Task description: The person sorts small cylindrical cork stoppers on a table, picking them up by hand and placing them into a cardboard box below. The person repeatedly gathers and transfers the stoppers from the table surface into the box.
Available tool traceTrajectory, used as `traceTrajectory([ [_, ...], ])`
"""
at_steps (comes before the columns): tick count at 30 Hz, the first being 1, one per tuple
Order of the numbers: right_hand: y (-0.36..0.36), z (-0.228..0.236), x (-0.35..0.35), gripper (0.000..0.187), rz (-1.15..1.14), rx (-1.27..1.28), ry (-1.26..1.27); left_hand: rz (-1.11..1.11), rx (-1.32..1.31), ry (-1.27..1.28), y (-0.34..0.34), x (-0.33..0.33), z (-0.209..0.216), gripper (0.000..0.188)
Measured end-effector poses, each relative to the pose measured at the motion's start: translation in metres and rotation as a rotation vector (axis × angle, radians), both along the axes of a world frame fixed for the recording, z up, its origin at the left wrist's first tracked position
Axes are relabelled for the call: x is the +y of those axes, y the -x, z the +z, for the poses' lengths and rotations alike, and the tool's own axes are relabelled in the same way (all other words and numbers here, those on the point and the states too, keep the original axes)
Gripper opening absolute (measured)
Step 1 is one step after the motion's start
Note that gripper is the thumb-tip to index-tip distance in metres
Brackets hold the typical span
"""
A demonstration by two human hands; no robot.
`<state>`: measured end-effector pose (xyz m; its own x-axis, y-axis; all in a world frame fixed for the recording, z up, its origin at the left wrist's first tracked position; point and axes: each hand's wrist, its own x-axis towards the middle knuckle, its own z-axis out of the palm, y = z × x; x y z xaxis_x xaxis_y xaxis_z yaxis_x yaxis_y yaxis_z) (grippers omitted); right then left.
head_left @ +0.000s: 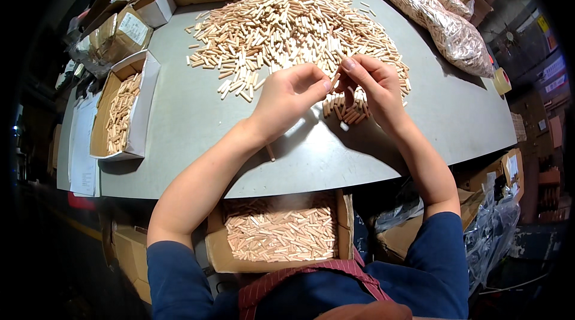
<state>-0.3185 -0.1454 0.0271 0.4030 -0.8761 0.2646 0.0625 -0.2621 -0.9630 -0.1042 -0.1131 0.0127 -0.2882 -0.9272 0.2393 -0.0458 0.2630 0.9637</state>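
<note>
Nearest, at six o'clock: maroon pinstriped cloth apron strap point(269, 284) between dark blue fabric sleeves point(179, 284). Just beyond, below the table edge, open brown cardboard carton point(218, 254) with many pale dowels inside. On the smooth grey tabletop point(185, 134), toward twelve o'clock: large loose heap of short, pale, cylindrical wooden dowels point(287, 26). At one o'clock from the centre, by the near side of this heap: left hand point(293, 95) nearly closed, apparently pinching one slender brown wooden dowel point(335, 82) with thumb and forefinger. Just beside, right hand point(383, 89), half curled; cannot tell whether gripping anything. Beneath it, toward two o'clock, small group of darker-looking wooden dowels point(353, 117), perhaps only shaded.

Could drop the pinched dowel among these and lose it from sight, because of so narrow a fingertip grip. Could also knock the lone thin wooden dowel point(271, 152), beside the left forearm toward eight o'clock, down into the carton, if drawing that arm back carelessly.
</note>
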Motion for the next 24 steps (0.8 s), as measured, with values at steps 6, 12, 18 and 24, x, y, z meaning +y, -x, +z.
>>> traceTrajectory([
  [6,0.001,0.002,0.002,0.03,0.015,-0.008,0.03,0.078,-0.091,0.178,0.001,-0.002,-0.005,0.016],
  [12,0.002,0.003,0.004,0.028,0.035,-0.05,0.036,0.105,-0.113,0.275,0.004,-0.004,-0.008,0.015],
  [18,0.003,0.001,-0.001,0.023,-0.019,-0.111,-0.079,0.166,0.087,0.156,0.001,-0.006,-0.001,0.016],
  [24,0.011,-0.008,-0.025,0.029,-0.16,-0.081,0.008,0.439,0.828,0.085,-0.069,-0.022,0.055,0.019],
])
